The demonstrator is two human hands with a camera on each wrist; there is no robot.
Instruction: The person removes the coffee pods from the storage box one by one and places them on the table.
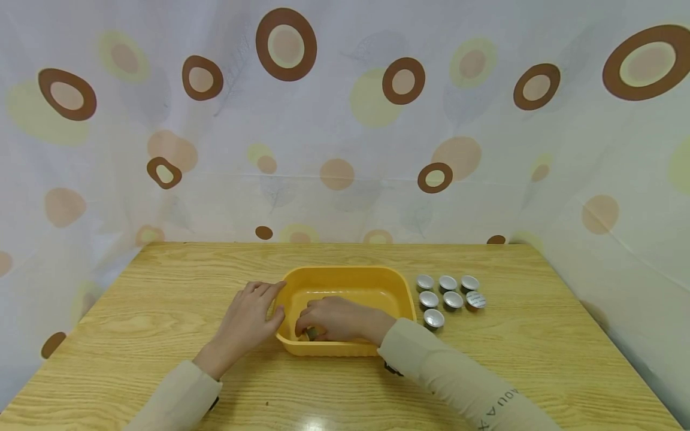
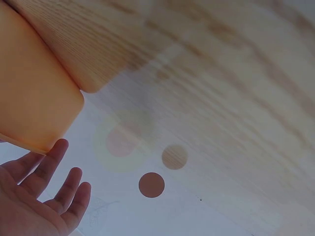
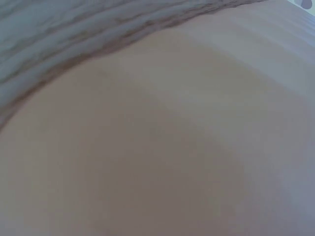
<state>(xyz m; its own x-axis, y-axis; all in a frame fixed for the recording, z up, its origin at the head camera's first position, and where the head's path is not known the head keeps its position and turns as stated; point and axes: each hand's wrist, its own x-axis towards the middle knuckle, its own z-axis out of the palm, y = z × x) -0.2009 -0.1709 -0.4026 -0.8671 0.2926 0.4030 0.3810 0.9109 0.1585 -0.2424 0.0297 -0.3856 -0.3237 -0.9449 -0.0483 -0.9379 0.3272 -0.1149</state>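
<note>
A yellow plastic basin (image 1: pixel 347 275) stands on the wooden table. At its left rim is my left hand (image 1: pixel 249 317), fingers extended; in the left wrist view the fingertips of that hand (image 2: pixel 34 196) touch the edge of the basin (image 2: pixel 39 88). Inside the basin, near its front left corner, my right hand (image 1: pixel 336 317) reaches down with curled fingers. It pinches a small dark cup (image 1: pixel 311 333), mostly hidden by the fingers. To the right of the basin stand several small foil-lidded cups (image 1: pixel 428 299) in short rows. The right wrist view is filled by a blurred tan surface.
One cup (image 1: pixel 475 300) at the right end of the group has a printed lid and an orange-brown body. A patterned cloth (image 1: pixel 334 120) hangs behind the wooden table (image 1: pixel 205 257) and along its sides.
</note>
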